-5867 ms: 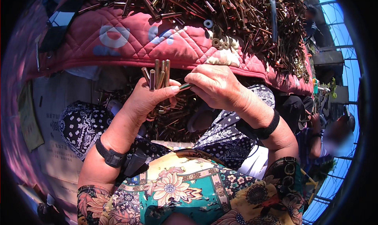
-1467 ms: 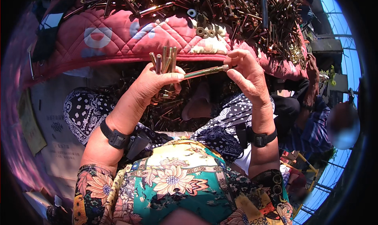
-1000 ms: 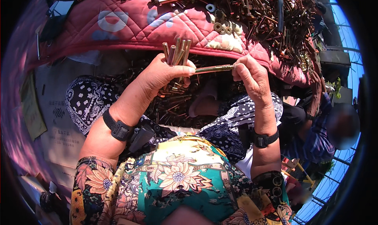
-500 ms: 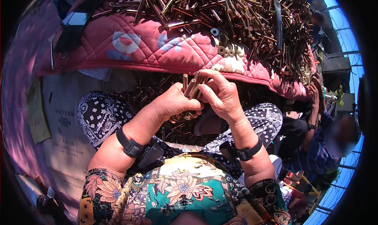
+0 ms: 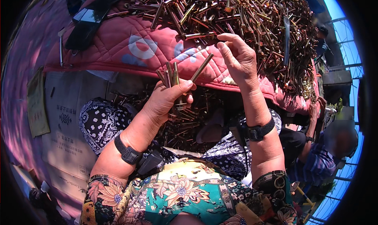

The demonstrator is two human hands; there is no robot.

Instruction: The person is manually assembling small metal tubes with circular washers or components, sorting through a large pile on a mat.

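Beside red quilted cloth [image 5: 106,44] | left hand [image 5: 162,100]: fingers gripping brass-coloured rod-shaped metal bolts [image 5: 176,72], one splayed | right hand [image 5: 242,61]: fingers parted, empty | advise: firm thumb, ends aligned

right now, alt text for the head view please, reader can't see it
A person's left grip holds several metal bolts, one tilted rightward; the open right grip is raised near a red quilt bearing a large heap of bolts.

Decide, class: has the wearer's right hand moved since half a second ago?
Yes: judged against the red quilt, the right hand has moved forward, from around its near edge toward the heap of bolts.
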